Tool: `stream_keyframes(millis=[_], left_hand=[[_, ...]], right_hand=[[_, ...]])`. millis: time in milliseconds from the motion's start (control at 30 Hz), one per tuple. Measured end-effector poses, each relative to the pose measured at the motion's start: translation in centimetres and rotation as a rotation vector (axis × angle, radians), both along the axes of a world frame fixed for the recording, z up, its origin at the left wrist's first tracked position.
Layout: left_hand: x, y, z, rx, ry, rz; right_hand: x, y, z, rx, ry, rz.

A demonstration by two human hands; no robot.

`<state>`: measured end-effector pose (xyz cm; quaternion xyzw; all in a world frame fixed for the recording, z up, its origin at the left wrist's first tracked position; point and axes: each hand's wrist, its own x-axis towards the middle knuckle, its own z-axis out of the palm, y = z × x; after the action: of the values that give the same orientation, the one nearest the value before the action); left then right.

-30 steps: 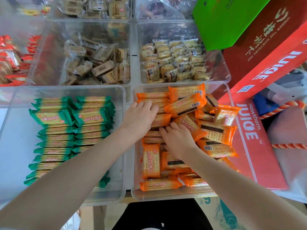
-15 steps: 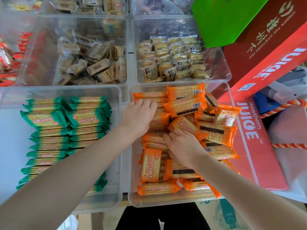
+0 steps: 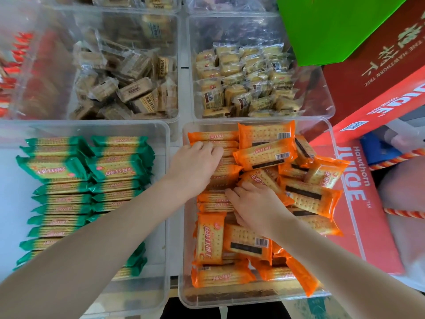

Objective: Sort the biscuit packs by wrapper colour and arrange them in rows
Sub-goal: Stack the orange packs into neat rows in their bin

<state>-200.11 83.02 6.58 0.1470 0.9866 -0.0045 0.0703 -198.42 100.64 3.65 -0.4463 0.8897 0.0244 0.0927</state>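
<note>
Reaching into the clear bin (image 3: 340,192) on our right side, we have both hands down among the orange biscuit packs (image 3: 264,155). Our left hand (image 3: 195,166) lies palm down on the column of packs standing on edge along the bin's left wall, its fingers bent over their top edges and pressing on them; whether any one pack is pinched we cannot tell. Our right hand (image 3: 255,206) sits just below and to the right of it, knuckles up, fingers curled down into the packs beneath, though what they hold is hidden. Around both hands the orange packs lie loose, some flat with barcodes showing, some tilted against each other, and a few piled at the near end.

Just beside that bin, the left-hand bin (image 3: 165,139) holds the green biscuit packs (image 3: 115,169), set in two neat columns on edge, with our left forearm crossing above them. Beyond, two further bins carry brown-wrapped biscuits (image 3: 133,88) and pale clear-wrapped biscuits (image 3: 243,81). A red juice carton (image 3: 358,194) lies against the right bin, and a green box (image 3: 333,26) stands farther back.
</note>
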Motion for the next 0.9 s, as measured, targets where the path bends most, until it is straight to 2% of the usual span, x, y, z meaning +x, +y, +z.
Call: stream_keyframes(millis=[100,200,333,467,600,767,900], left_hand=[[0.0,-0.2,0.2,-0.018,-0.023,-0.045],[0.6,0.1,0.2,0.055,-0.039,-0.072],[1.4,-0.4,0.7,0.193,0.068,-0.126],[2.5,0.1,0.4,0.103,0.158,-0.196],[2.8,1.5,0.1,-0.008,-0.008,-0.072],[3.5,2.5,-0.2,-0.024,0.048,0.003],[4.1,2.8,-0.6,0.006,0.038,0.032]], right_hand=[[-0.5,-0.6,0.4,-0.045,-0.033,-0.113],[-0.9,-0.5,1.0,-0.125,-0.12,-0.213],[-1.1,0.0,1.3,-0.205,-0.191,-0.254],[-1.5,0.3,1.9,-0.281,-0.255,-0.27],[-1.3,0.4,1.9,-0.326,-0.253,-0.273],[-1.2,0.8,1.7,-0.356,-0.252,-0.292],[-1.3,1.5,1.4,-0.438,-0.334,-0.317]])
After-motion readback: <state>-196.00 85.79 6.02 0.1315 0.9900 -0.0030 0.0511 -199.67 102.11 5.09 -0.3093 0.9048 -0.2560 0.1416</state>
